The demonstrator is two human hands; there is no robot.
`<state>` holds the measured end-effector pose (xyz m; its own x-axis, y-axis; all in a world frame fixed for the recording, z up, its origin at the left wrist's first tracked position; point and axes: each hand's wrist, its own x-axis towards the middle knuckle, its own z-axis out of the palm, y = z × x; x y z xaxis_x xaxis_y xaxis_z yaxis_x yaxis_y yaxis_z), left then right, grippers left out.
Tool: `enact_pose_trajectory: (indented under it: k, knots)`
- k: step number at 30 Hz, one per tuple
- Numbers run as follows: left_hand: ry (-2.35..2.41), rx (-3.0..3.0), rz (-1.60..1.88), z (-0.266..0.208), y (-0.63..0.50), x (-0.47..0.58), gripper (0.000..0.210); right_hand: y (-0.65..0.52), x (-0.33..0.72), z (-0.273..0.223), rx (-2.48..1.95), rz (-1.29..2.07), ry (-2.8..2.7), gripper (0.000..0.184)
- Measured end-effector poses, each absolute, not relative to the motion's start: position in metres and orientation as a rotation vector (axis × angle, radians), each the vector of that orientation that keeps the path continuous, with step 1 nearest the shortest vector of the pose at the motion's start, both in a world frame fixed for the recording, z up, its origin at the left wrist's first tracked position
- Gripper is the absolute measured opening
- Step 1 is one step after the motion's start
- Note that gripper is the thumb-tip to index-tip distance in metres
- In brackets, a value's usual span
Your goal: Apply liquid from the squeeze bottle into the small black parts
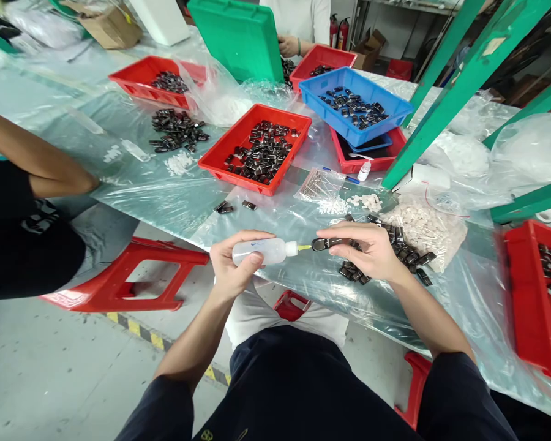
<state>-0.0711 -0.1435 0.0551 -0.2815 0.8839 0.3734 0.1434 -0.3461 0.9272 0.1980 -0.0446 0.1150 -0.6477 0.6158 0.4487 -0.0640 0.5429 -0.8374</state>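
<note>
My left hand [236, 260] is wrapped round a translucent white squeeze bottle [261, 251], tipped on its side with its yellowish needle tip pointing right. In my right hand [370, 248], a small glossy black part [322, 244] is pinched between thumb and fingers. The needle tip reaches the near end of this part; whether it touches or enters, I cannot tell. Several similar black parts [411, 251] lie under and beside my right hand. Behind them are a bag of small pale pieces [434, 226] and loose white bits [333, 205] on the plastic-covered table [266, 214].
A red tray [213, 165] of black parts stands ahead, with a blue tray [310, 95] behind it. A green post [450, 104] rises on the right, near another red tray [521, 294]. A co-worker's arm [41, 153] is at left; another person's hand [288, 46] is at the back.
</note>
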Motion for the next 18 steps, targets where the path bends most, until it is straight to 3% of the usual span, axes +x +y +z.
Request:
enact_pose_trajectory:
  k: [5, 11, 18]
  knots:
    - [1.324, 1.443, 1.624, 0.063, -0.14, -0.075, 0.059, -0.044, 0.198, 0.114, -0.433, 1.093, -2.056, 0.025]
    - [1.361, 1.576, 1.641, 0.076, -0.139, -0.077, 0.049, -0.043, 0.196, 0.111, -0.343, 1.054, -2.08, 0.025]
    - [1.302, 1.448, 1.603, 0.059, -0.141, -0.08, 0.054, -0.043, 0.196, 0.11, -0.39, 1.011, -2.096, 0.026]
